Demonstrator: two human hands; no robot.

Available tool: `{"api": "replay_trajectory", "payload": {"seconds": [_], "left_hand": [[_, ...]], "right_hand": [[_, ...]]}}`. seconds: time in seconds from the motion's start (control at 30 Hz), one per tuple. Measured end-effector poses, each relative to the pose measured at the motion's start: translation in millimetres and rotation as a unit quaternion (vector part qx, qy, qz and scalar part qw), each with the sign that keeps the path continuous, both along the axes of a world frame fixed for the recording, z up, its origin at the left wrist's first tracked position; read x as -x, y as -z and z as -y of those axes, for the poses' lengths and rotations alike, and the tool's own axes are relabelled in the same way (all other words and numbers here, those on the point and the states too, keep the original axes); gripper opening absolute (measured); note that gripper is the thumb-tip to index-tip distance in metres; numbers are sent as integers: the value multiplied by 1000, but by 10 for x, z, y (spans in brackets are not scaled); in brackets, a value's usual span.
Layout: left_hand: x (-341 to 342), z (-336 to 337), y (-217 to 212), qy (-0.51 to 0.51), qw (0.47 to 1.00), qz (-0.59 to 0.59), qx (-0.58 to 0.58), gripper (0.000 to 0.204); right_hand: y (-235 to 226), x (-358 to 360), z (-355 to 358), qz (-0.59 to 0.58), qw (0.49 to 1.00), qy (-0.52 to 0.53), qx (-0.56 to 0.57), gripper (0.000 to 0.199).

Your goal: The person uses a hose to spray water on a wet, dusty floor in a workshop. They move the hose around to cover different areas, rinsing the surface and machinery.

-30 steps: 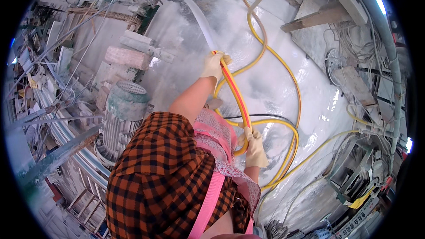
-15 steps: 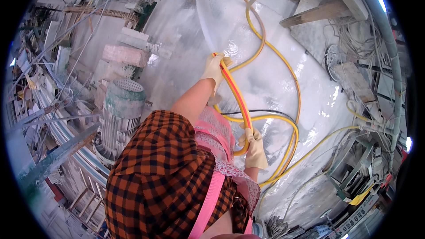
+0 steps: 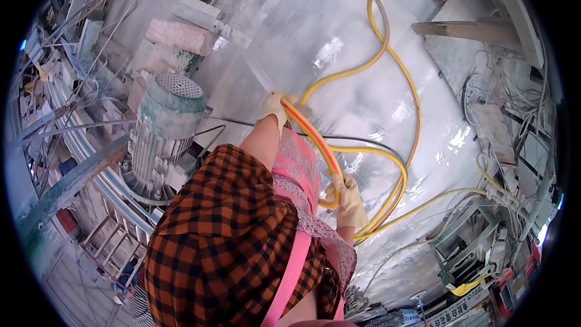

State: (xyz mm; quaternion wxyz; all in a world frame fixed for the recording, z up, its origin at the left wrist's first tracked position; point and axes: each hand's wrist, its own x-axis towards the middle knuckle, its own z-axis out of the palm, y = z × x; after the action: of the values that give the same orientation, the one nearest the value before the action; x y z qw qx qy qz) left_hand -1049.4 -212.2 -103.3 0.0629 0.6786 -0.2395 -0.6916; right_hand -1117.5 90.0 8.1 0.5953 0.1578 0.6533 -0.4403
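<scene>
Well, both gloved hands grip the yellow hose (image 3: 315, 139), left hand (image 3: 275, 107) at its spraying tip, right hand (image 3: 349, 197) lower; loose coils (on wet stone (image 3: 363, 42)) could snag feet.

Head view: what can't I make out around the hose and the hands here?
- Nozzle end of the yellow hose: covered by the left hand.
- Right hand: its grip is unclear, glove seen from behind.
- Hose's far end: cut off at the top edge.
- Spray: blurred against the wet stone slab.
</scene>
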Motion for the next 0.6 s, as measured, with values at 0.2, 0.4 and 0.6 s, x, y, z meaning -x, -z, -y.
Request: {"api": "replay_trajectory", "payload": {"seconds": [0.2,0.4,0.6], "left_hand": [[-42,207,-74,-47,999,-3,8,31],[47,371,91,-58,997,-42,40,29],[489,380,181,80,991,-86,57,32]], "right_hand": [[1,52,275,48,999,8,-13,25],[-26,51,422,44,999,18,-1,35],[-45,7,272,13,995,81,48,35]]}}
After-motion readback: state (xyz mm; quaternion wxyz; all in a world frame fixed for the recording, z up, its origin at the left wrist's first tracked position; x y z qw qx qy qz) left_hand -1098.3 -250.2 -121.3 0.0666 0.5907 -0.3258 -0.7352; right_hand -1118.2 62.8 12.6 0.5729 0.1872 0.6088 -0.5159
